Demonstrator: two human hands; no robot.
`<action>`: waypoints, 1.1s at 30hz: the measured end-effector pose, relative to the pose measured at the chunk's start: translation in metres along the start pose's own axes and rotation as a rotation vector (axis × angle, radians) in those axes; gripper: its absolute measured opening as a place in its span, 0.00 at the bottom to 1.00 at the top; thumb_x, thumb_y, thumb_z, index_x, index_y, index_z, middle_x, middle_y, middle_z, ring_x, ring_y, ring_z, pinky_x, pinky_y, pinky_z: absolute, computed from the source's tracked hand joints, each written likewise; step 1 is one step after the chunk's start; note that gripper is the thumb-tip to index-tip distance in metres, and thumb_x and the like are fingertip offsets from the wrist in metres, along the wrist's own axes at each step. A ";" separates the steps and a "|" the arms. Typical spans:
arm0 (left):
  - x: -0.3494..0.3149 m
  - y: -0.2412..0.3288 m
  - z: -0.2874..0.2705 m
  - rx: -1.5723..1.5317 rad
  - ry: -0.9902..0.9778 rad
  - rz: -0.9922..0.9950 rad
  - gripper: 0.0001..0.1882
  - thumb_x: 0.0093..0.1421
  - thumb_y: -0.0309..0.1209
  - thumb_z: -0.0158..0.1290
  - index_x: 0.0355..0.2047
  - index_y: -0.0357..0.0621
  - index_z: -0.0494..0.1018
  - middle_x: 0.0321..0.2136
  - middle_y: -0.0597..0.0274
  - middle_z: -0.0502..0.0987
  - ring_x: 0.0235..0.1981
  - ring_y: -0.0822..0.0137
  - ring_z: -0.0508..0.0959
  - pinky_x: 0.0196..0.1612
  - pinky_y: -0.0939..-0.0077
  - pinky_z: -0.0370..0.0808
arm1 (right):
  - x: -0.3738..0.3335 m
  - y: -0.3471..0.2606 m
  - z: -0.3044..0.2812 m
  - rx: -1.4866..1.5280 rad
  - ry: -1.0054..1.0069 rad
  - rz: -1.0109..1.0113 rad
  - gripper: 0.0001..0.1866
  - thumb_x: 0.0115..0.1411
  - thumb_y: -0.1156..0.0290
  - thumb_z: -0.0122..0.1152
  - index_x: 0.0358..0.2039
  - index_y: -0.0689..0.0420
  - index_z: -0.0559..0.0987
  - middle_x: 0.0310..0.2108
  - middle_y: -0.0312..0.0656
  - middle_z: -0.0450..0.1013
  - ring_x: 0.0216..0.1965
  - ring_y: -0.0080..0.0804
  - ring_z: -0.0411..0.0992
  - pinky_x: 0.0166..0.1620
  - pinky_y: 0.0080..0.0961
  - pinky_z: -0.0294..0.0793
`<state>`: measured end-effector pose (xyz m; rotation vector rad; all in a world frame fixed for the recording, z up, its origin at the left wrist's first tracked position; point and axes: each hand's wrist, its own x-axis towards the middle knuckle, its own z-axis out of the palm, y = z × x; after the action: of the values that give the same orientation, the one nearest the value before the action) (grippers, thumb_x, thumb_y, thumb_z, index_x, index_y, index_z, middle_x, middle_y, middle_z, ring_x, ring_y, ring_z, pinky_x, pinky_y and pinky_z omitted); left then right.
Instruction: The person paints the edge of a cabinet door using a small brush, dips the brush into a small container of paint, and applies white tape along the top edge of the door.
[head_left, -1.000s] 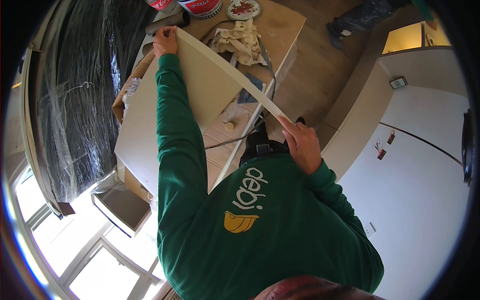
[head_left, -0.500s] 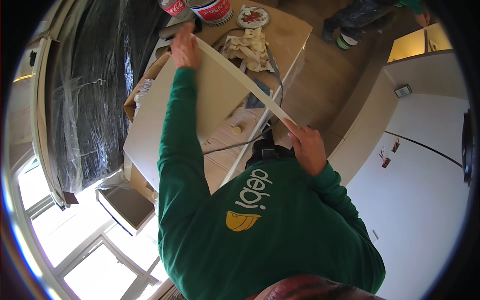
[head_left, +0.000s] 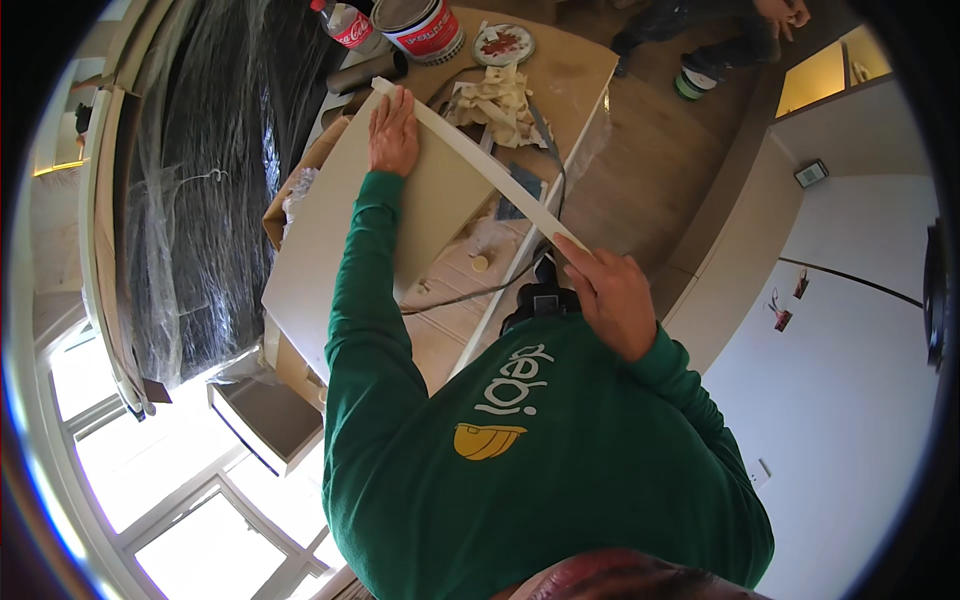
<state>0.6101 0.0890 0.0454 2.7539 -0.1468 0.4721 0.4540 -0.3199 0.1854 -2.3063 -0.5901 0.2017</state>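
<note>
A cream board (head_left: 440, 190) with a pale narrow edge stands tilted over the worktop in front of me. My left hand (head_left: 394, 137) rests flat on its face beside the far corner, fingers stretched out. At the near right end of the same edge, my right hand (head_left: 617, 297) grips the board, its index finger lying along the edge. The palm side of the right hand is hidden. My left forearm crosses the board and covers part of it.
Crumpled cream paper or cloth (head_left: 497, 108), a paint can (head_left: 418, 30), a stained lid (head_left: 503, 45) and a bottle (head_left: 350, 28) are on the worktop (head_left: 570, 65). A dark cable (head_left: 470, 297) runs under the board. Another person's hand (head_left: 783, 14) shows at far right.
My left hand, blurred at the far corner before, now lies flat just nearer to me on the board. The right hand keeps its place. The other person's legs and hand have shifted.
</note>
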 end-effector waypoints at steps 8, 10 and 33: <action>0.002 0.007 0.002 0.054 -0.032 -0.103 0.28 0.71 0.44 0.38 0.69 0.49 0.60 0.70 0.60 0.59 0.72 0.50 0.53 0.73 0.49 0.43 | -0.010 0.042 0.042 -0.090 0.026 0.031 0.24 0.63 0.71 0.58 0.61 0.47 0.73 0.29 0.42 0.72 0.31 0.43 0.72 0.36 0.39 0.67; 0.004 0.015 0.000 0.070 -0.045 -0.146 0.29 0.71 0.46 0.40 0.69 0.49 0.60 0.70 0.59 0.59 0.72 0.50 0.53 0.73 0.47 0.43 | -0.009 0.044 0.044 -0.098 0.000 0.048 0.24 0.63 0.71 0.58 0.61 0.47 0.72 0.29 0.42 0.73 0.32 0.43 0.73 0.36 0.39 0.67; 0.003 0.017 0.005 0.140 -0.015 -0.150 0.34 0.69 0.52 0.45 0.69 0.49 0.60 0.70 0.62 0.59 0.72 0.53 0.54 0.73 0.48 0.43 | -0.007 0.031 0.025 -0.092 -0.001 0.077 0.25 0.63 0.72 0.57 0.62 0.47 0.73 0.30 0.43 0.73 0.31 0.42 0.72 0.37 0.38 0.67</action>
<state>0.6121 0.0713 0.0473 2.8777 0.0923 0.4359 0.4509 -0.3268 0.1462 -2.4206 -0.5209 0.2167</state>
